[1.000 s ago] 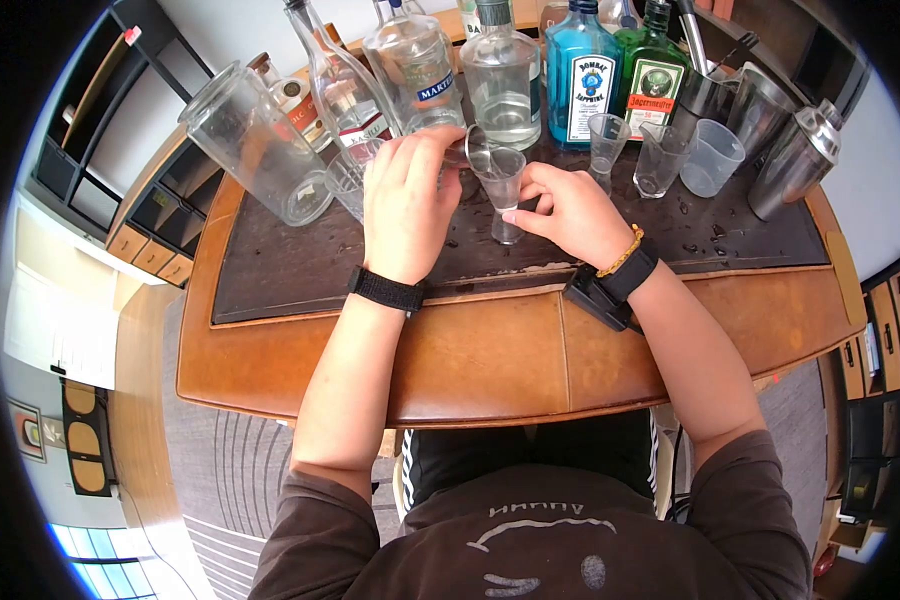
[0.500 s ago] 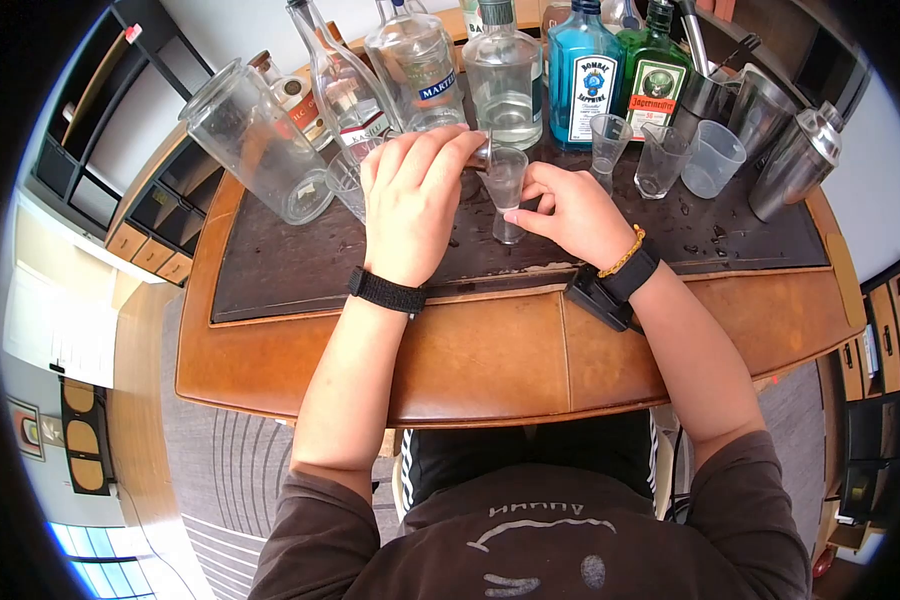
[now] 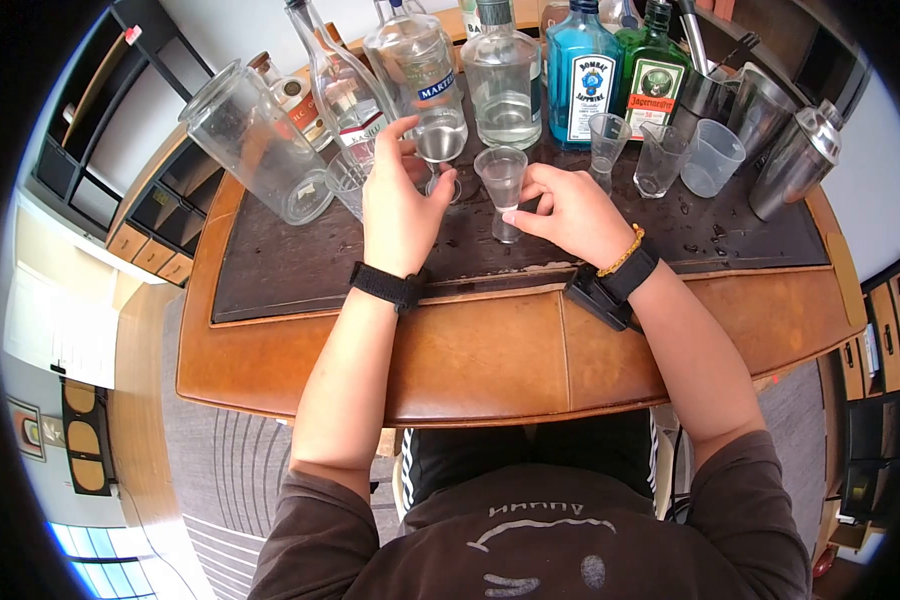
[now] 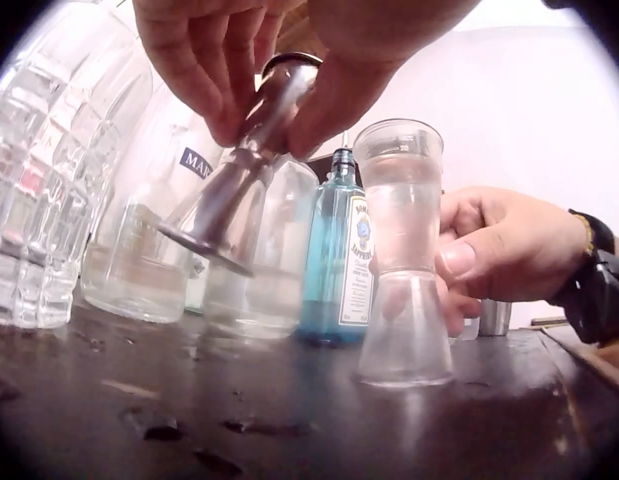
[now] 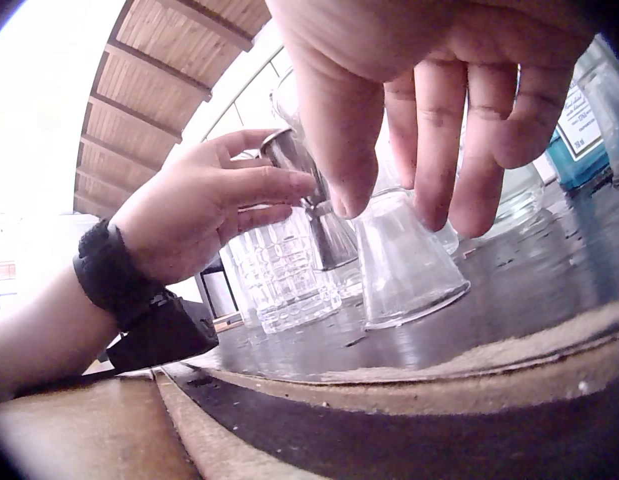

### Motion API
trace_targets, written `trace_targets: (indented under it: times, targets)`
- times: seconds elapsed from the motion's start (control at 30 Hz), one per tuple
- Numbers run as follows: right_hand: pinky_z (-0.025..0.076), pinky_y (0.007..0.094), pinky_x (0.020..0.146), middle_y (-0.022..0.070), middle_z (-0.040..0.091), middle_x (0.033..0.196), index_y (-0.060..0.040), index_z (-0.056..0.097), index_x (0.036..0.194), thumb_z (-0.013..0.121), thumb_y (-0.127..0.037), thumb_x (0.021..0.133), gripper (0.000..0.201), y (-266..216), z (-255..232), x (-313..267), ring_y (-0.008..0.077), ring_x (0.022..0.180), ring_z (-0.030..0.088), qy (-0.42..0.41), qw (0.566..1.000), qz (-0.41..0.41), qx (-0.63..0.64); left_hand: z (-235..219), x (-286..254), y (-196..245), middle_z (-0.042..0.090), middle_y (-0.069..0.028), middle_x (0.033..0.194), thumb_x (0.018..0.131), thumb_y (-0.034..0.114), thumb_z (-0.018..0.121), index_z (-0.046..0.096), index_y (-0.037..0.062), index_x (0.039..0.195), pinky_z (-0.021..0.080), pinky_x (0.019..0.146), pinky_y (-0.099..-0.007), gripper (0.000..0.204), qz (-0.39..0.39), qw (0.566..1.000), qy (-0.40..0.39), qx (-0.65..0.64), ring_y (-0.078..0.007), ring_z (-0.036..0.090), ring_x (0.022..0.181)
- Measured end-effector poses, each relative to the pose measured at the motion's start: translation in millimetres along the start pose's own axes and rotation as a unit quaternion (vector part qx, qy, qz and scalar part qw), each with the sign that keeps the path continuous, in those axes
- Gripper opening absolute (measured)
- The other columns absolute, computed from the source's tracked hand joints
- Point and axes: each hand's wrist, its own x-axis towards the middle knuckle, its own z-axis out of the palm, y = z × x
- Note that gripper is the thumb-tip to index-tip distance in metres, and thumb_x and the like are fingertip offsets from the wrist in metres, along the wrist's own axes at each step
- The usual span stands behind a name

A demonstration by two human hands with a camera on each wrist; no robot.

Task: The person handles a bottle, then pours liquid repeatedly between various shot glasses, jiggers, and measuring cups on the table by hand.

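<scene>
My left hand pinches a steel jigger between thumb and fingers, left of a clear double-ended jigger. In the left wrist view the steel one leans, its wide lower rim close over the dark tabletop. The clear jigger stands upright on the table, with clear liquid in its upper cup. At its narrow waist, the thumb and fingers of my right hand hold it. A cut-glass tumbler stands beyond the left hand, partly hidden by it in the head view.
Along the back stand several bottles, among them a blue one and a green one. Small glasses, a plastic cup and a steel shaker are on the right. A big glass jar stands left. Water drops dot the tabletop.
The steel jigger was tipped at the clear jigger's rim; my left hand has drawn it left and turned it more upright. The right hand keeps its hold on the clear jigger.
</scene>
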Motion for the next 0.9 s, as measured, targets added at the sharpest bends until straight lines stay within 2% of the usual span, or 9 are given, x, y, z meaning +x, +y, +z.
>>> trace_targets:
  times: [0.03,0.13,0.2,0.23,0.6,0.67,0.7,0.8,0.9]
  targets:
    - [0.051,0.0281,0.06,0.0118,0.073,0.092,0.0013,0.063,0.103,0.076,-0.016,0.08,0.031,0,0,0,0.0135,0.063,0.066,-0.008,1.0,-0.004,-0.009,1,0,-5,0.066,-0.0151,0.1,0.073,0.005,0.08,0.046,0.0068,0.13,0.055,0.076,-0.0334,0.066,0.0,1.0,0.0,0.0,-0.0226,0.068,0.084]
    - [0.051,0.0279,0.059,0.0117,0.073,0.093,0.0014,0.063,0.104,0.076,-0.016,0.08,0.032,2,0,0,0.0132,0.063,0.066,-0.007,1.0,-0.006,-0.02,1,0,-10,0.066,-0.0162,0.1,0.073,0.004,0.079,0.045,0.0057,0.131,0.056,0.073,-0.0329,0.067,-0.071,0.996,-0.042,-0.018,-0.0234,0.069,0.082]
    - [0.052,0.0321,0.062,0.0131,0.073,0.09,0.0007,0.064,0.101,0.077,-0.022,0.078,0.034,1,0,0,0.0201,0.066,0.068,0.0,1.0,-0.002,-0.006,1,-1,-9,0.065,-0.017,0.1,0.073,0.003,0.078,0.043,0.0054,0.131,0.056,0.07,-0.0335,0.068,-0.111,0.991,-0.074,0.023,-0.0245,0.07,0.082]
    - [0.053,0.0363,0.065,0.0145,0.073,0.088,0.0,0.066,0.097,0.079,-0.028,0.076,0.038,1,0,0,0.0271,0.07,0.069,0.007,1.0,0.001,0.007,0,-1,-10,0.065,-0.017,0.1,0.073,0.003,0.078,0.043,0.0054,0.131,0.056,0.07,-0.0335,0.068,-0.11,0.991,-0.074,0.023,-0.0245,0.07,0.082]
    - [0.054,0.0375,0.073,0.0122,0.073,0.089,-0.0042,0.068,0.1,0.081,-0.034,0.074,0.042,0,-28,-9,0.0294,0.081,0.07,0.058,0.997,0.024,-0.052,-12,-7,1,0.069,-0.0143,0.082,0.074,0.014,0.081,0.036,0.0095,0.136,0.055,0.063,-0.0387,0.077,-0.055,0.989,-0.06,0.127,-0.0285,0.069,0.072]
    - [0.054,0.0369,0.067,0.0091,0.072,0.074,-0.0037,0.071,0.089,0.079,-0.034,0.076,0.034,1,-37,-10,0.0275,0.073,0.07,0.088,0.992,0.069,-0.063,-17,-7,9,0.069,-0.013,0.077,0.073,0.015,0.08,0.036,0.0076,0.134,0.054,0.062,-0.0418,0.076,-0.042,0.987,-0.034,0.152,-0.034,0.069,0.071]
    - [0.054,0.0369,0.067,0.0091,0.072,0.074,-0.0037,0.071,0.089,0.079,-0.034,0.076,0.034,2,-41,-9,0.0275,0.073,0.07,0.089,0.991,0.069,-0.068,-20,-6,16,0.067,-0.0107,0.073,0.073,0.016,0.08,0.037,0.0082,0.133,0.054,0.059,-0.0408,0.074,-0.051,0.983,-0.025,0.177,-0.0326,0.068,0.068]
    - [0.054,0.0369,0.06,0.0075,0.063,0.052,-0.0022,0.068,0.065,0.074,-0.036,0.081,0.038,-8,-58,-13,0.024,0.054,0.067,0.058,0.966,0.212,-0.134,-26,-5,30,0.064,-0.0072,0.066,0.075,0.014,0.078,0.044,0.0078,0.128,0.054,0.057,-0.036,0.063,-0.042,0.983,-0.001,0.176,-0.0284,0.067,0.063]
    - [0.054,0.036,0.057,0.01,0.063,0.051,0.0016,0.066,0.066,0.074,-0.037,0.082,0.042,-17,-69,-16,0.023,0.051,0.066,0.043,0.944,0.272,-0.181,-25,-9,34,0.065,-0.0078,0.078,0.081,0.008,0.074,0.047,0.0057,0.126,0.052,0.056,-0.0297,0.052,-0.062,0.996,-0.07,0.011,-0.0174,0.064,0.062]
